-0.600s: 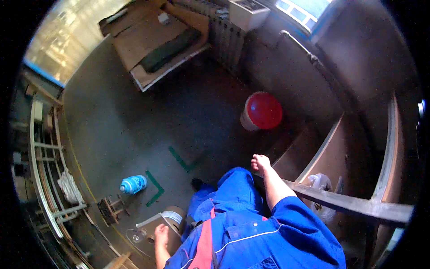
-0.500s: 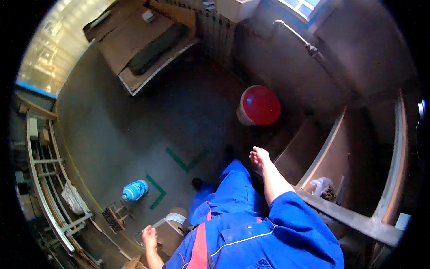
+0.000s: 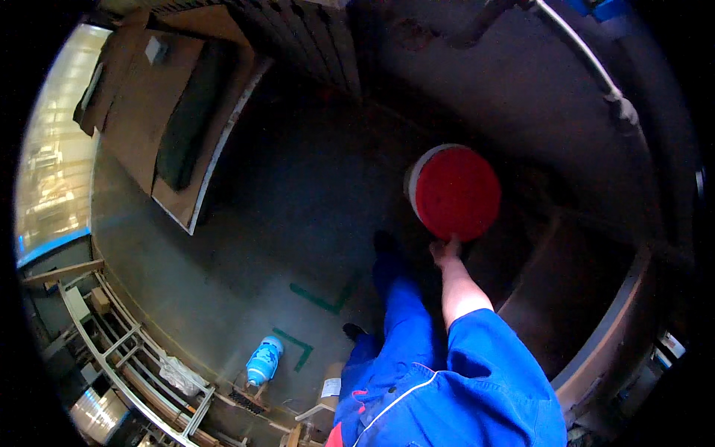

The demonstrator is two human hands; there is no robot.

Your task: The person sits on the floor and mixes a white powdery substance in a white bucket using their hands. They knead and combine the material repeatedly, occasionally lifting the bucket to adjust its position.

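A round white bucket (image 3: 411, 177) with a red lid (image 3: 459, 194) is ahead of me, to the right of the middle. My right hand (image 3: 446, 252) is at the near edge of the lid, its thumb over the rim and its other fingers curled below, partly hidden in shade. My right arm is stretched forward to it. My left hand is out of sight. Below the bucket, my blue-trousered legs (image 3: 406, 313) stand on the grey floor.
Green tape corners (image 3: 324, 302) mark the floor. A blue bottle (image 3: 264, 360) and a brush (image 3: 246, 401) are at the lower left, beside a metal frame rack (image 3: 119, 344). A cardboard-covered board (image 3: 153, 112) is far left; curved shelf edges (image 3: 607, 331) rise at right.
My right hand has moved forward from beside my leg to the bucket's lid. The bucket looks larger. My left hand has left the view, and the whole view has turned and shifted.
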